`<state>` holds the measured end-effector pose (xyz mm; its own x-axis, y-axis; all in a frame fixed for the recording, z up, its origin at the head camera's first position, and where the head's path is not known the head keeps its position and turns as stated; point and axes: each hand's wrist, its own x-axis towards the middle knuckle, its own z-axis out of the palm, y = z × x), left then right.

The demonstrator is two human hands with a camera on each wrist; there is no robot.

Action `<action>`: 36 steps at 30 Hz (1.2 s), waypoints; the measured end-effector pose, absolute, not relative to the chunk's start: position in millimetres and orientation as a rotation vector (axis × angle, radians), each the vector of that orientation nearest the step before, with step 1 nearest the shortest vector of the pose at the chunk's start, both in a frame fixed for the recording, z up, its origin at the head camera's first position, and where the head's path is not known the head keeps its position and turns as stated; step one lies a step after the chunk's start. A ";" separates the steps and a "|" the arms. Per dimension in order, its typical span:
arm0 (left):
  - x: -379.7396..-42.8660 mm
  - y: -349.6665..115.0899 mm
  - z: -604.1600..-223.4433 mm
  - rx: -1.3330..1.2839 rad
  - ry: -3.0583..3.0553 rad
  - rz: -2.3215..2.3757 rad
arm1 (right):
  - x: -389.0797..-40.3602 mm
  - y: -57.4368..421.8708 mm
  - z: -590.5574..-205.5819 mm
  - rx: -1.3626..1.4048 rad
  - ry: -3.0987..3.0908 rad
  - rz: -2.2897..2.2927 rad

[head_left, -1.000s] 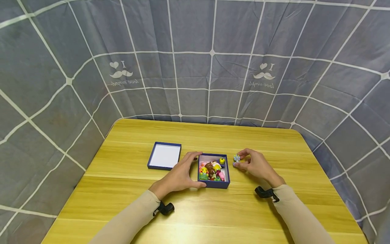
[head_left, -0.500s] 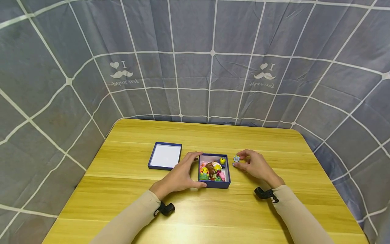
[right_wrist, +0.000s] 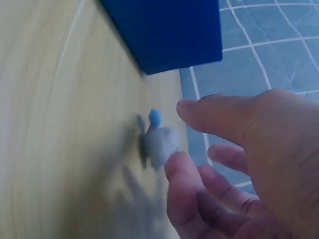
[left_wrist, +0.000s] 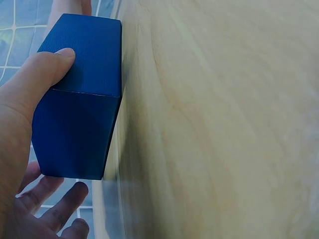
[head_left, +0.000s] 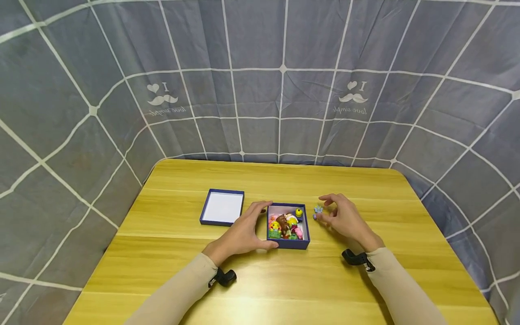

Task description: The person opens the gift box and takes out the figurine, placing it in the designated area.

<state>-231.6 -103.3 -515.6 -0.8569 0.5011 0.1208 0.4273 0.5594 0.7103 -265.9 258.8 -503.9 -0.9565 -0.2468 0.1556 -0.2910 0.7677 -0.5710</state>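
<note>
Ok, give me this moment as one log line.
left hand: grips blue box of figurines | right hand: spread beside small blue figurine, contact unclear | figurine: on table | lid: off, left of box

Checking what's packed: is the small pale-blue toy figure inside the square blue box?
No, the small pale-blue toy figure is outside the square blue box, beside the right hand.

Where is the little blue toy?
In the head view, the little blue toy is on the table, right of the open blue box, beside the right hand.
</note>
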 end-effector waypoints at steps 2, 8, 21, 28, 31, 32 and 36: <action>-232.0 -103.0 -514.9 0.805 2.693 1.197 | -264.9 257.1 -499.2 0.462 -2.872 0.951; -233.3 -102.0 -516.6 0.803 2.688 1.182 | -256.0 246.4 -485.3 0.559 -2.833 0.927; -232.1 -103.2 -516.5 0.777 2.691 1.185 | -240.1 205.1 -463.4 0.952 -2.753 0.806; -229.7 -105.7 -517.6 0.777 2.689 1.201 | -239.8 184.1 -458.7 1.071 -2.882 0.670; -229.7 -105.2 -517.0 0.784 2.688 1.201 | -240.7 177.2 -456.8 1.093 -2.913 0.639; -229.9 -104.7 -516.5 0.786 2.688 1.198 | -241.6 175.7 -456.6 1.100 -2.916 0.631; -230.9 -101.5 -514.1 0.790 2.685 1.189 | -245.3 172.1 -454.3 1.130 -2.937 0.645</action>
<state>-230.9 -101.5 -514.1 -0.8604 0.4968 0.1139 0.4181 0.5602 0.7151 -245.3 172.1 -454.3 -0.7504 -0.6565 0.0766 -0.6283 0.6725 -0.3912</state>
